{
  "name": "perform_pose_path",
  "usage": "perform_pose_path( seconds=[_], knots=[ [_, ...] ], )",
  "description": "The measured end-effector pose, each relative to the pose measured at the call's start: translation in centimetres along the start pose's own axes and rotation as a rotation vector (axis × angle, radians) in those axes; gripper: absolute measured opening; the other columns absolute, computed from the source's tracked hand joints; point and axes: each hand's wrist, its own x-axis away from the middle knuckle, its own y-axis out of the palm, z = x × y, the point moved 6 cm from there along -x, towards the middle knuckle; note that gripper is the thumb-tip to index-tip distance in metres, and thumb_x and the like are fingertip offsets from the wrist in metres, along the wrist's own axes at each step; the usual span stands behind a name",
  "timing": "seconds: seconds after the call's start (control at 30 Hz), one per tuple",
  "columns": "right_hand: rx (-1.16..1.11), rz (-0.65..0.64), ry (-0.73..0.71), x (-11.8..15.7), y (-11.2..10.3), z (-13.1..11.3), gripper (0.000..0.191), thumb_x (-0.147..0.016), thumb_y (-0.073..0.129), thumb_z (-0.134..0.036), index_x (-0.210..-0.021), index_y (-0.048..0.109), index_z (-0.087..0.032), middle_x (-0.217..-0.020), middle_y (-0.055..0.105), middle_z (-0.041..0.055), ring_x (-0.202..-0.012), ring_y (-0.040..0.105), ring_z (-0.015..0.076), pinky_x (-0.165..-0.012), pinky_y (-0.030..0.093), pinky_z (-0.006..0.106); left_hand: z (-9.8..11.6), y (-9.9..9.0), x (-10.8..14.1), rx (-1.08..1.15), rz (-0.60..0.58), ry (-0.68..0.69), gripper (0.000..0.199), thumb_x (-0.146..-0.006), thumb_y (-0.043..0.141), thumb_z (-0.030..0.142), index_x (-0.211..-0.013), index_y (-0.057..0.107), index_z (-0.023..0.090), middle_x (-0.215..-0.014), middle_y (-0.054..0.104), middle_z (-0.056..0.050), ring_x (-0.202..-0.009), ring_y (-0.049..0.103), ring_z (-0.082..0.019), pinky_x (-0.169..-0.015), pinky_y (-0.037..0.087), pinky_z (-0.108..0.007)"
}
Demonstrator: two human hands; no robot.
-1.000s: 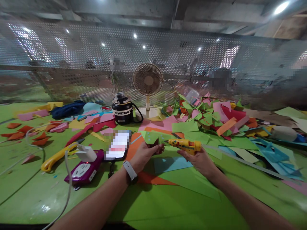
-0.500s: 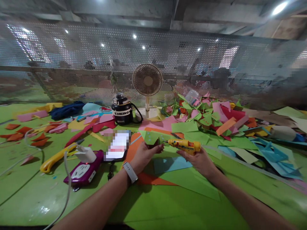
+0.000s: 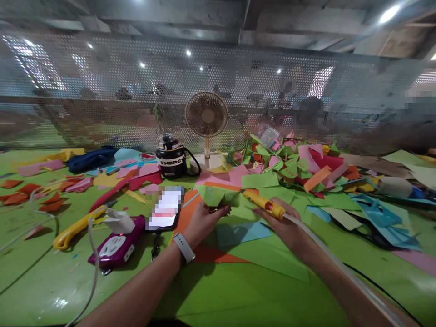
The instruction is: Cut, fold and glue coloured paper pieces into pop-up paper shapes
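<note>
Yellow tool (image 3: 261,202): since earlier frame, tip swung right and farther; rear nearer.
Right fingers (image 3: 264,213): closed round tool.
Green folded paper (image 3: 208,195): over desk (image 3: 211,299) centre, left of tool, pinched by left fingers (image 3: 218,211).
Work in hand: paper and tool held near each other; contact would likely need steady fingers.
Black bottle (image 3: 169,170): far left of paper, "ENERGY"; smaller print illegible.

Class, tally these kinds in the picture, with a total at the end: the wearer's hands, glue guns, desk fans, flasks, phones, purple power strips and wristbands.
Hands: 2 (left hand, right hand)
Glue gun: 1
Desk fan: 1
Flask: 1
Phone: 1
Purple power strip: 1
Wristband: 1
Total: 8
</note>
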Motion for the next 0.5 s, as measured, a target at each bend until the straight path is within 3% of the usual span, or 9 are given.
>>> perform_pose_path(
  seconds=[0.17,0.33,0.5],
  knots=[
    [0.369,0.125,-0.033,-1.5,-3.8,0.2,0.029,-0.087,0.043,-0.048,-0.091,0.054,-0.021,-0.089,0.061,0.0089,-0.083,0.058,0.0241,-0.07,0.047,0.035,-0.6,-0.7,0.0,0.102,0.079,-0.057,0.029,-0.05,0.081,0.037,-0.063,0.066,0.016,-0.059,0.064,-0.001,-0.055,0.058,-0.014,-0.058,0.049,-0.027],
    [0.493,-0.123,0.03,-1.7,-6.8,3.4,0.033,-0.079,0.053,-0.04,-0.1,0.057,-0.015,-0.095,0.062,0.0125,-0.088,0.058,0.0261,-0.078,0.045,0.036,-0.7,-1.3,0.1,0.171,0.125,-0.098,0.031,-0.05,0.083,0.033,-0.071,0.069,0.015,-0.068,0.068,-0.002,-0.061,0.061,-0.013,-0.065,0.052,-0.026],
    [0.548,-0.245,0.25,2.0,-10.7,7.6,0.045,-0.061,0.068,-0.044,-0.095,0.063,-0.015,-0.092,0.065,0.0091,-0.084,0.06,0.0258,-0.075,0.044,0.034,-0.7,-1.2,0.1,0.168,0.103,-0.128,0.03,-0.048,0.084,0.032,-0.066,0.069,0.014,-0.066,0.067,-0.002,-0.059,0.059,-0.012,-0.062,0.052,-0.023]
  ],
)
